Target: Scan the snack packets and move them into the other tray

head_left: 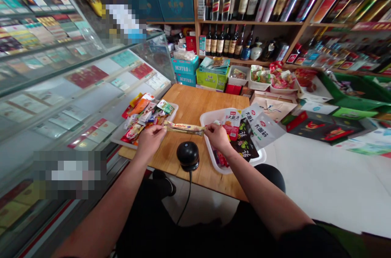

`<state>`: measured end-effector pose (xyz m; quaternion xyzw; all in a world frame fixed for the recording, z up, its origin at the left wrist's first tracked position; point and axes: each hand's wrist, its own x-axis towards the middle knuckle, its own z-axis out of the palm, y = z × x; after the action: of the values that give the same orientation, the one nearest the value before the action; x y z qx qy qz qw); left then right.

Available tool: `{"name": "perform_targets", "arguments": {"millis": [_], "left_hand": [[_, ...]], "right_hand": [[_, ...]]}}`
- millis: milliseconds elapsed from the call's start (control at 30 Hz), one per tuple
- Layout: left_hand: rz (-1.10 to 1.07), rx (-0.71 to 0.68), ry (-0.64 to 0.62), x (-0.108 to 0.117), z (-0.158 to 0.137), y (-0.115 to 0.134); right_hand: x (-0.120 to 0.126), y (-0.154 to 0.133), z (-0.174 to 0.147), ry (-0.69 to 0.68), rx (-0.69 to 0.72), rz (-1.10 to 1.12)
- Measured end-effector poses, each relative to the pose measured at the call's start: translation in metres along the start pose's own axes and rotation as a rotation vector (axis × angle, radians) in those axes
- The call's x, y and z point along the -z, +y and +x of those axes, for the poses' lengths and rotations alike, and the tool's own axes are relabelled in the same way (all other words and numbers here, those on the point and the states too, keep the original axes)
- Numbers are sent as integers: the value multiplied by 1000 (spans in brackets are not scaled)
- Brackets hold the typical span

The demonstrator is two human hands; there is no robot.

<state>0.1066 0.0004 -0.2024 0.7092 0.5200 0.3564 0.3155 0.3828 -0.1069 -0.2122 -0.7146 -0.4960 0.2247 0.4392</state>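
A long, thin snack bar in a yellowish wrapper (185, 127) is stretched level between my two hands. My left hand (152, 136) pinches its left end, and my right hand (217, 136) pinches the right end. Below the bar, a round black scanner (187, 155) with a cable stands on the wooden table (183, 99). Beside my left hand lies a white tray (174, 112) heaped with small colourful snack packets (143, 115). Under my right hand sits a second white tray (204, 116), holding larger packets, among them a red and white one (232, 124), black ones (246, 140) and grey ones (265, 130).
A glass display counter (100, 75) runs along the left. At the back, shelves hold bottles (244, 1). White bins of snacks (259, 77), a green box (212, 77) and blue cartons (185, 66) stand beyond the table. Dark gift boxes (325, 125) lie right.
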Motion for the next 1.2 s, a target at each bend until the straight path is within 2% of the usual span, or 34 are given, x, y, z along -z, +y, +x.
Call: {"name": "perform_targets", "arguments": {"millis": [167,300,400,567,733,833,967,1100,1200], "left_hand": [[10,-112,-125,-27,7,44],[16,-155,-238,-57,11,77],[-1,-199,-314,-83,14,96],[-81,-244,-400,-123,12,121],[-217,-232,-479,-143,-3,138],[-217,-198,-470,-141,-13,138],[-241,-161,-469,-122,-22,125],[-258,-147,-433,-88,-31,104],[-235,-79,-403,-54,-41,83]], "right_hand": [[48,4,-32,96,-38,-15],[74,16,-66,166,-166,-15],[88,25,-89,214,-251,-15],[104,42,-116,296,-313,-24],[113,63,-135,329,-362,92],[118,74,-146,378,-395,53],[126,85,-159,425,-410,7],[134,96,-172,453,-418,-54],[140,113,-186,461,-351,-232]]}}
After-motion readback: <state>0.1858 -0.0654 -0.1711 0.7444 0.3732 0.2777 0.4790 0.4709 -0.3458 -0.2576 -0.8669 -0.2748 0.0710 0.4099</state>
